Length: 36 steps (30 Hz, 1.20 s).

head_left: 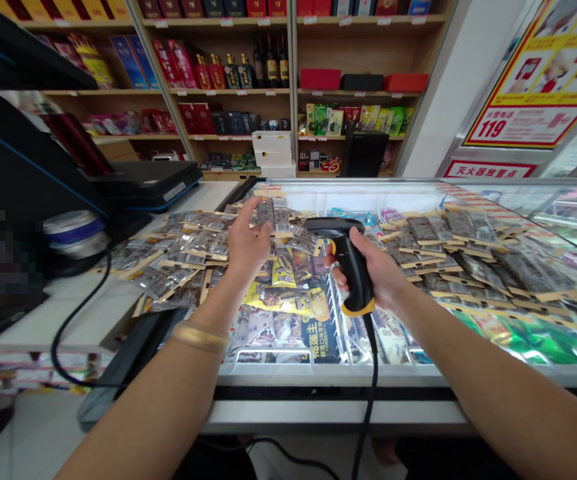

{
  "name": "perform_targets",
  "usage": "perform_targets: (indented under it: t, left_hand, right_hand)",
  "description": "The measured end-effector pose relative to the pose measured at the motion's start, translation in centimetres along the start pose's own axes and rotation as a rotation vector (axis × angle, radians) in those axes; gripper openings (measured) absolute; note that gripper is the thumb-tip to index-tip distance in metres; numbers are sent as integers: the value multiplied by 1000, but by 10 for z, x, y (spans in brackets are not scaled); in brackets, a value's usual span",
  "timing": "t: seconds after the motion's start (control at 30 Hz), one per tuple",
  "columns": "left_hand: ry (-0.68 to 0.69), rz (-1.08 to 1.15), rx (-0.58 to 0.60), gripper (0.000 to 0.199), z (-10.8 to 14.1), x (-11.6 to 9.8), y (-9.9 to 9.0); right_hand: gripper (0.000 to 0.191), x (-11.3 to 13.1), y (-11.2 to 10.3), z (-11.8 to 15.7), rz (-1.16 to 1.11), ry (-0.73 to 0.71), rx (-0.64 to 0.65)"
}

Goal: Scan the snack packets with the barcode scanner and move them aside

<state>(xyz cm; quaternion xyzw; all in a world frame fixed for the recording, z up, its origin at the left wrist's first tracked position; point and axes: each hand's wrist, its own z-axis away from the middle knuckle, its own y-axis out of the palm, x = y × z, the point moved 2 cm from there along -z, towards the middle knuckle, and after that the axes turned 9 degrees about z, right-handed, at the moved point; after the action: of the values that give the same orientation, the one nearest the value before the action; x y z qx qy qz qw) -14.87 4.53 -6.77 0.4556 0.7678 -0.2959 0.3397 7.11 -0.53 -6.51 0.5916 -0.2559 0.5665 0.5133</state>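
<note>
Scanner: handheld (359, 273), smooth matte black plastic, yellow trim at grip base and trigger; pistol shape, wide flat head.
Right hand: fingers (339, 275) wrapped round the scanner's handle, clamped on it; head sits above the grip, cable (374, 373) leaves below.
Scanner axis: handle upright-ish, base leaning right and toward the freezer's (288, 379) near edge; head points left, at the packet.
Packet: flat, shiny clear film, dark contents, tan strip at lower end (274, 212); over the freezer's left half, toward far edge, just left of scanner head.
Left hand: thumb and index together on packet's left edge (249, 245); packet extends right of the grip, long axis roughly near-far.
Piles: similar crinkly packets, left pile (188, 250) over freezer's left edge and counter (81, 300), right pile (488, 250) across the right half.
Below: glossy bags (288, 297) in white wire baskets (273, 352).
</note>
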Motion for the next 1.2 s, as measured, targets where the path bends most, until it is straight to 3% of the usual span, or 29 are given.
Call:
perform_targets:
  t: [0.33, 0.6, 0.87, 1.03, 1.2]
  left_hand:
    - [-141, -42, 67, 54, 2, 4, 3]
    - [-135, -72, 78, 56, 5, -3, 3]
    - [-163, 63, 36, 56, 4, 0, 6]
    - [-281, 274, 9, 56, 1, -19, 31]
    - [-283, 394, 126, 50, 0, -62, 92]
  right_hand:
    - [50, 2, 6, 3, 13, 47, 14]
    - [51, -3, 1, 0, 58, 9, 70]
    - [51, 0, 3, -2, -5, 8, 87]
    - [53, 23, -7, 4, -83, -116, -2]
    - [53, 65, -54, 37, -87, -239, -152]
